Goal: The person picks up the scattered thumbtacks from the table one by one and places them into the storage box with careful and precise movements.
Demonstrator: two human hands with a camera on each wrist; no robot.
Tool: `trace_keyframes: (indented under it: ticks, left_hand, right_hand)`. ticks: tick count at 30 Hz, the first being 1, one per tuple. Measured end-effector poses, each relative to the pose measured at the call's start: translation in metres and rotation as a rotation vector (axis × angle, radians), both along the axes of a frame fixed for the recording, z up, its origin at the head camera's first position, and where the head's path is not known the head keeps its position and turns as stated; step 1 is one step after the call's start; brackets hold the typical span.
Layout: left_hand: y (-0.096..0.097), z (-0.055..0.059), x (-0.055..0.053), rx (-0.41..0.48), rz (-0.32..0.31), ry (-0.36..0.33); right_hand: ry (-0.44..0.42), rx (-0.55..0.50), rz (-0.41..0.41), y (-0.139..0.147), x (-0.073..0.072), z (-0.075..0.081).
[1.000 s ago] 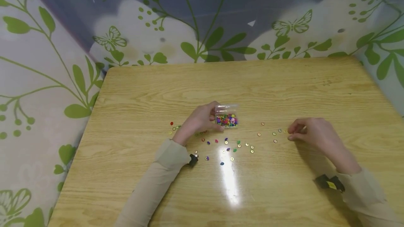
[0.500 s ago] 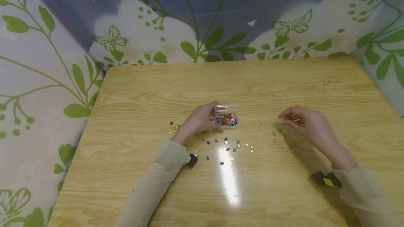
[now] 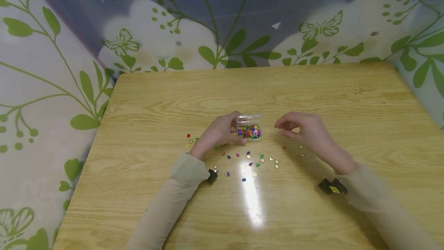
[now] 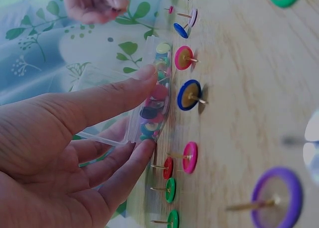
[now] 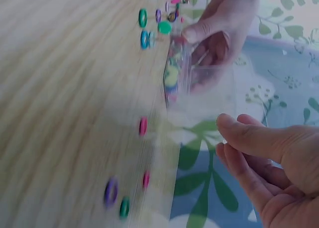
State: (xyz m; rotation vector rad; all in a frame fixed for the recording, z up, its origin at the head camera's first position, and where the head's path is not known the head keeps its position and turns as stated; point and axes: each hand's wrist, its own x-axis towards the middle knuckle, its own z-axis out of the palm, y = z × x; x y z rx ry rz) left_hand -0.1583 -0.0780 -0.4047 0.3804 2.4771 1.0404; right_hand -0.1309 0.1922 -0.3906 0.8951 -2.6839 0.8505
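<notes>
My left hand [image 3: 222, 129] grips a small clear plastic box [image 4: 134, 118] by its sides, thumb on one side and fingers on the other. The box's hinged lid [image 3: 249, 119] stands raised. Inside lie many colourful thumbtacks [image 3: 249, 132]. To the right of the box, my right hand [image 3: 305, 124] hovers over the table with thumb and fingertips pinched together. A small dark reddish bit of a thumbtack [image 4: 118, 8] shows at those fingertips in the left wrist view; the fingers hide most of it.
Loose thumbtacks lie scattered on the wooden table [image 3: 194, 211], among them a purple one [image 4: 277, 198] and a green one [image 5: 124, 208]. Several are in front of the box, some beside my left forearm, and a few under my right hand. A patterned wall covering [image 3: 215, 18] stands behind the table.
My right hand has lifted off the tacks at the right and moved left towards the box, fingers still pinched. My left hand and the box have stayed in place.
</notes>
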Motion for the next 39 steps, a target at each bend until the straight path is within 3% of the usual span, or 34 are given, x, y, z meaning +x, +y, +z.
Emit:
trace_keyframes:
  ticks: [12, 23, 26, 32, 39]
  left_hand:
    - [0.0, -0.001, -0.001, -0.005, -0.003, 0.006]
    - [0.0, -0.002, -0.002, 0.003, -0.013, 0.02]
    - [0.0, -0.003, -0.002, 0.01, -0.014, 0.019]
    - [0.001, -0.003, -0.002, 0.017, -0.002, 0.003]
    - [0.0, -0.003, -0.001, 0.036, 0.002, -0.013]
  right_hand:
    - [-0.004, -0.104, 0.079, -0.042, -0.014, -0.005]
    - [-0.034, -0.095, 0.094, -0.052, -0.014, -0.003]
    - [-0.035, -0.095, 0.081, -0.048, -0.012, -0.001]
    - [0.043, -0.078, 0.03, -0.03, -0.01, 0.004]
    - [0.014, -0.005, -0.11, 0.001, -0.003, 0.011]
